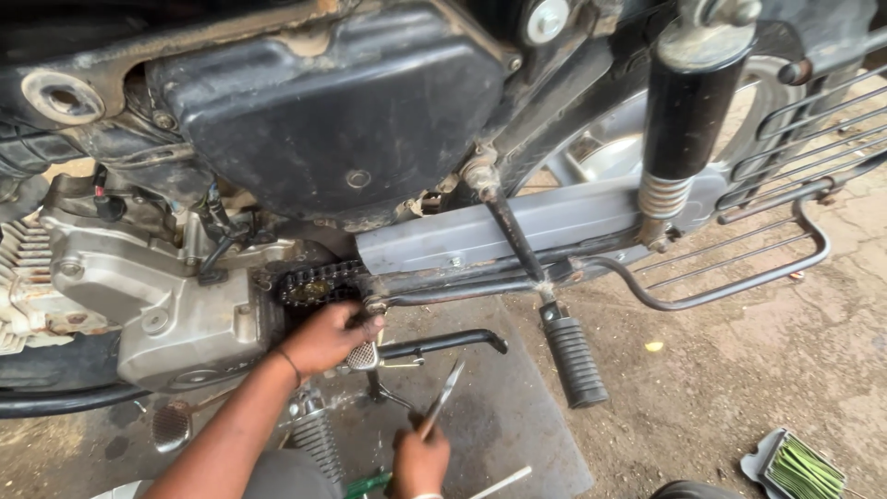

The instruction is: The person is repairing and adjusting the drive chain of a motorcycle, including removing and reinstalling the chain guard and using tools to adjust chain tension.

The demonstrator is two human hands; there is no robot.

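Note:
My left hand (323, 340) reaches up to the motorcycle's exposed front sprocket and drive chain (309, 288). Its fingers curl on the chain's lower run, just behind the silver engine case (176, 314). My right hand (420, 460) is lower, near the bottom edge, and grips a pair of slim metal pliers (443, 397). The pliers point up toward the sprocket area with their jaws slightly apart. A small ribbed metal pedal (362, 356) sits right under my left hand.
A black side cover (342, 102) hangs above, and a grey chain guard (517, 226) runs right to the rear shock (688, 111). A rubber footpeg (575, 360) juts down. A green-handled tool (370, 482) lies on a dark mat (499, 416). A tray (799, 467) lies bottom right.

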